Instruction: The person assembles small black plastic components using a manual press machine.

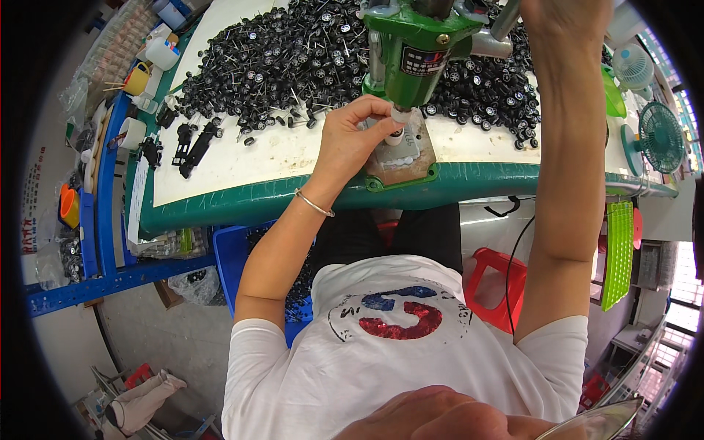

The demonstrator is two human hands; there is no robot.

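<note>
My left hand [356, 136] is at the green hand press [418, 62], thumb and forefinger closed together between its ram and its base. What the fingertips pinch is too small to make out. A pale round holder [394, 137] stands just under them on the press's base plate [403, 165]. My right hand [568, 26] is raised at the top edge beside the press's metal lever [506, 20]; its fingers are out of sight. Behind the press a large heap of small black toy wheels [293, 59] with silver hubs, many on thin metal axles, covers the white tabletop [257, 169].
Black toy car chassis [196, 149] lie at the table's left. A blue bin [231, 257] with black parts is below the table edge, left of my lap. A red stool [495, 286] stands to the right. Green fans [660, 137] and a green tray [618, 253] are far right.
</note>
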